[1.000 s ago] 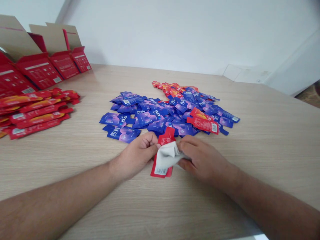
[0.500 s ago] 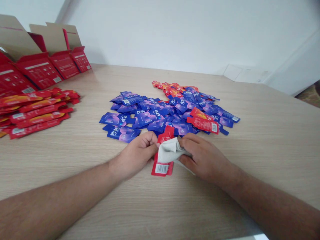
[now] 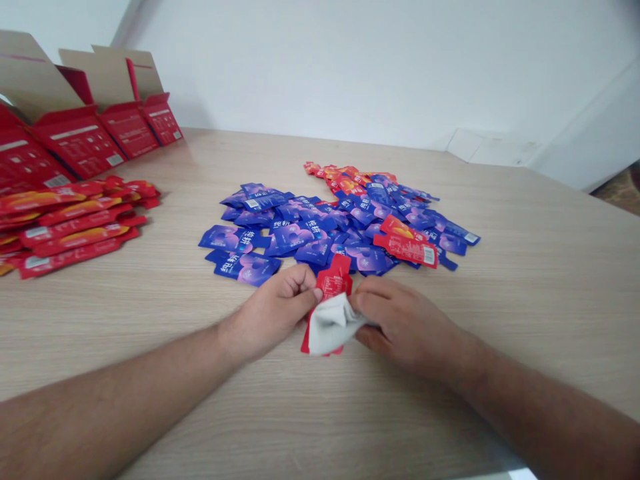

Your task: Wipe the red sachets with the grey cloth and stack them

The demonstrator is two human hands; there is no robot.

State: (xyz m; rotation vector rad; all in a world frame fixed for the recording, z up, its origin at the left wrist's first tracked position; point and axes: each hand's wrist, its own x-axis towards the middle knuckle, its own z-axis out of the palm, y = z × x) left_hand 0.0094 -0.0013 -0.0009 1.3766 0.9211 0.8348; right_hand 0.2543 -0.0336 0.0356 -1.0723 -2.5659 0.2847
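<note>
Between thumb and curled fingers, my left hand [image 3: 280, 307] grips the left edge of a red sachet [image 3: 336, 281], held just above the table near its middle. Another red edge shows behind it, so there may be more than one. My right hand [image 3: 400, 320] is closed on a folded pale grey cloth [image 3: 327, 327], which lies across the sachet's lower half and hides its barcode. Just beyond my hands spreads a heap of blue-purple sachets [image 3: 300, 233], with a red sachet [image 3: 407, 245] on its right side.
Stacked red sachets [image 3: 80, 223] lie at the left. Behind them stand several red cartons [image 3: 80, 140] with raised flaps. Orange-red sachets [image 3: 345, 179] lie at the heap's far side. A white wall [image 3: 350, 67] bounds the wooden table [image 3: 525, 267] at the back.
My right hand has drawn the cloth down the red sachet, uncovering its upper printed part and covering the barcode. The left hand keeps its grip almost in place.
</note>
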